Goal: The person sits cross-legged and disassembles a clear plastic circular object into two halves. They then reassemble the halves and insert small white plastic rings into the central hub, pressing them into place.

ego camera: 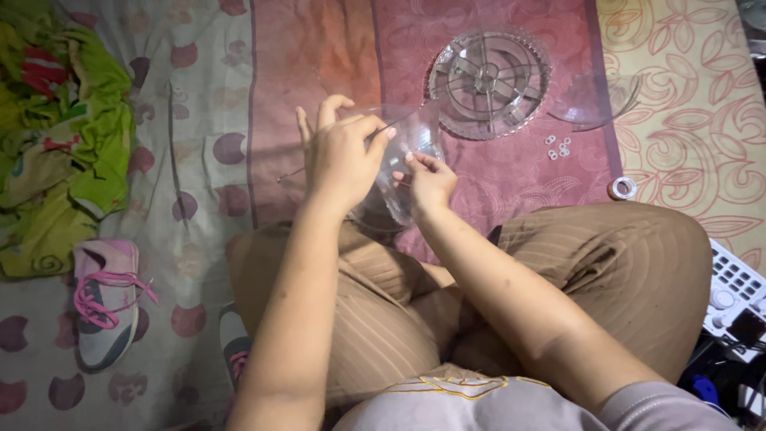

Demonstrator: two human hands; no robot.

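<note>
I sit cross-legged on a patterned cloth. My left hand [339,152] holds a clear plastic dome-shaped piece [403,172] from above, fingers curled over its rim. My right hand [429,179] pinches the same clear piece at its lower right side. A thin wire or rod [399,121] runs past my left fingertips. Beyond my hands lies a round clear plastic disc [488,84] with spokes and a ribbed rim. To its right rests a second clear curved piece [594,100].
Several small white rings [558,148] lie on the pink cloth, with a small roll of tape [622,188] near my right knee. A pink and grey shoe [105,299] and crumpled green cloth [64,136] are at left. A grey keypad device [738,291] sits at right.
</note>
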